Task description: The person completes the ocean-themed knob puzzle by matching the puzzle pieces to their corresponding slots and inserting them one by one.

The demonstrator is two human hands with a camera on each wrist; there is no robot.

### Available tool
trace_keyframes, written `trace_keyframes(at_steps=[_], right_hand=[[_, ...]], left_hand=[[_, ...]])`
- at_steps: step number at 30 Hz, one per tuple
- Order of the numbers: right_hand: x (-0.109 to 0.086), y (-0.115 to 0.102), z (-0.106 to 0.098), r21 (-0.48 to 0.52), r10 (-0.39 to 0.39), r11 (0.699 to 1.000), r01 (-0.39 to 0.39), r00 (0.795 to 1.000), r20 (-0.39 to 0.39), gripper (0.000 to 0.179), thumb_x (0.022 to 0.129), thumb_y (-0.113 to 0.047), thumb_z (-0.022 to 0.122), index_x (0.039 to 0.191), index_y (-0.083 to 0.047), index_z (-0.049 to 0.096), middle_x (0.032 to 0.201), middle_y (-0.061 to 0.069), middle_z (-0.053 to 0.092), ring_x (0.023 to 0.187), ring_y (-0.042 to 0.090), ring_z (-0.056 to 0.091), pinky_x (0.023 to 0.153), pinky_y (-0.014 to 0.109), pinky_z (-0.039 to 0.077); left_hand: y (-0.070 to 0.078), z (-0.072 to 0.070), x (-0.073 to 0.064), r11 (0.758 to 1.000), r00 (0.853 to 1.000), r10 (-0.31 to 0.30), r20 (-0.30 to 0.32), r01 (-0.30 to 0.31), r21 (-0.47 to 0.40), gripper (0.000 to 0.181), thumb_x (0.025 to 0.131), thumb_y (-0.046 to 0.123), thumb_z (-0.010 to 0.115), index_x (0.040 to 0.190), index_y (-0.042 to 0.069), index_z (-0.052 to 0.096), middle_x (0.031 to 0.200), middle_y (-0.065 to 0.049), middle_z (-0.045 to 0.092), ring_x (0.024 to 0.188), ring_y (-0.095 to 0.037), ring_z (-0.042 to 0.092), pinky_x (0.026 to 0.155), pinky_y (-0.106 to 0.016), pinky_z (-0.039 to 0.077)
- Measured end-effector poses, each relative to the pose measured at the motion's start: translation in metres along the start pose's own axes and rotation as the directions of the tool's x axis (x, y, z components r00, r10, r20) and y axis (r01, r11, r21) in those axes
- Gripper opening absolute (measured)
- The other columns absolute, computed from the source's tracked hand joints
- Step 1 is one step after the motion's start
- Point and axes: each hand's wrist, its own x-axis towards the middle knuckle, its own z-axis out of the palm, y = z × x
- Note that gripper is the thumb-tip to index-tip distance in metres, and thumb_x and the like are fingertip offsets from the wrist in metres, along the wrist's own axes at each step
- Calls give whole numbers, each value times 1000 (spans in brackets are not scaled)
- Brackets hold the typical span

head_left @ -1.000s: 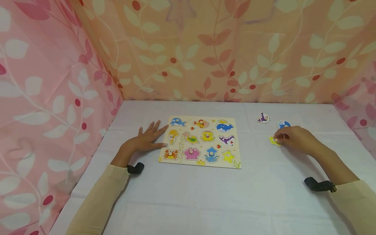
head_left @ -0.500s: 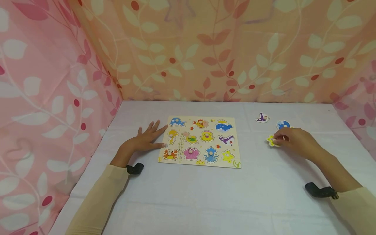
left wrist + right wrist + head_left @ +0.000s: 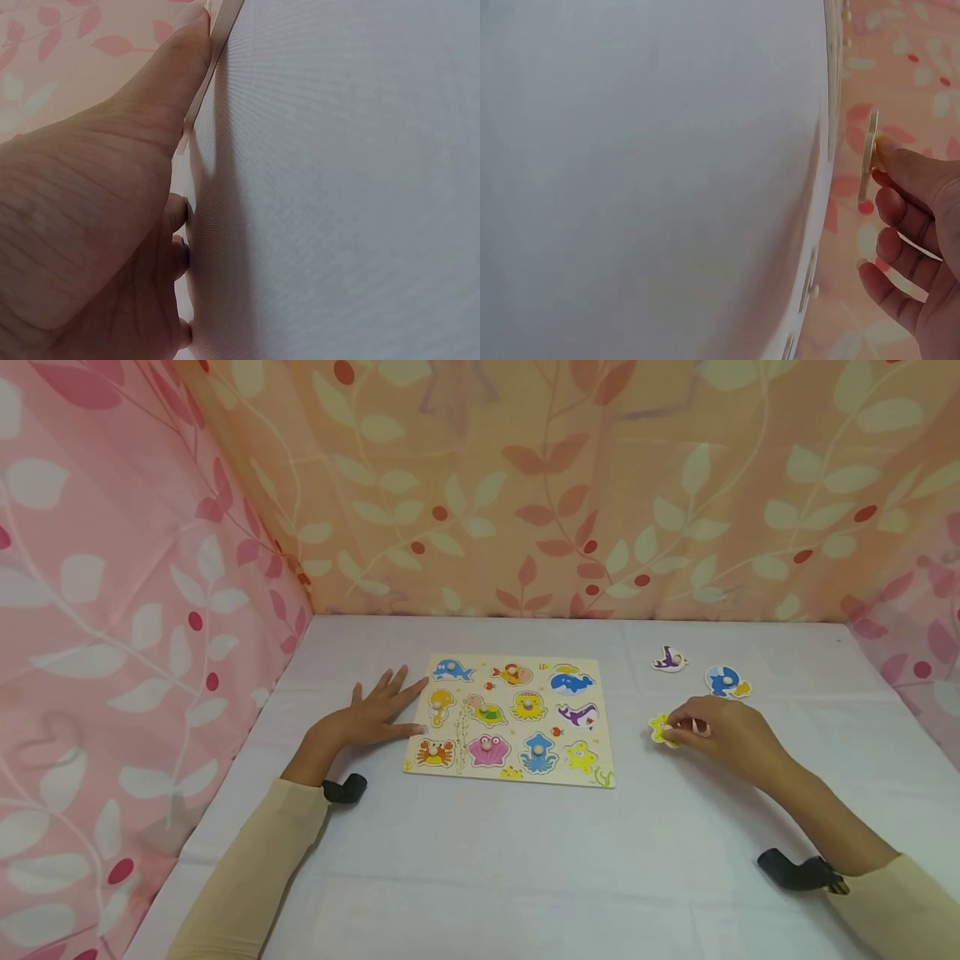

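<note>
My right hand [image 3: 723, 735] pinches a yellow star puzzle piece [image 3: 660, 731] between thumb and fingertips. In the right wrist view this star piece [image 3: 868, 154] is seen edge-on, raised above the white cloth. With fingers spread, my left hand [image 3: 378, 714] lies flat at the left edge of a wooden sea-animal puzzle board [image 3: 570, 779], thumb and a fingertip touching it. Knobbed pieces such as the crab [image 3: 435, 752], pink shell [image 3: 489, 750] and blue squid [image 3: 538, 753] sit in the board. The yellow star spot [image 3: 581, 757], blue whale spot [image 3: 572, 683] and purple whale spot [image 3: 579, 717] show no knobs.
Two loose pieces lie at the back right of the white-covered table [image 3: 480, 877]: a purple whale piece [image 3: 670, 659] and a blue whale piece [image 3: 726, 682]. Leaf-patterned cloth walls [image 3: 570, 510] enclose the table at the back and sides.
My right hand has lifted the star piece and carried it left toward the board, uncovering the blue whale piece. My left hand stays in place.
</note>
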Motion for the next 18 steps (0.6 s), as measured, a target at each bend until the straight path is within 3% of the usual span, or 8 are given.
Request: trace_keyframes(at_steps=[18], right_hand=[[7, -51, 19, 130, -41, 991, 37, 999, 26, 19, 79, -24, 89, 94, -16, 81, 73, -16, 63, 68, 9, 50, 58, 24, 41]], left_hand=[[1, -1, 0, 1000, 1000, -2, 7, 2, -17, 94, 91, 67, 60, 164, 33, 12, 170, -12, -7, 155, -38, -12, 111, -75, -11]])
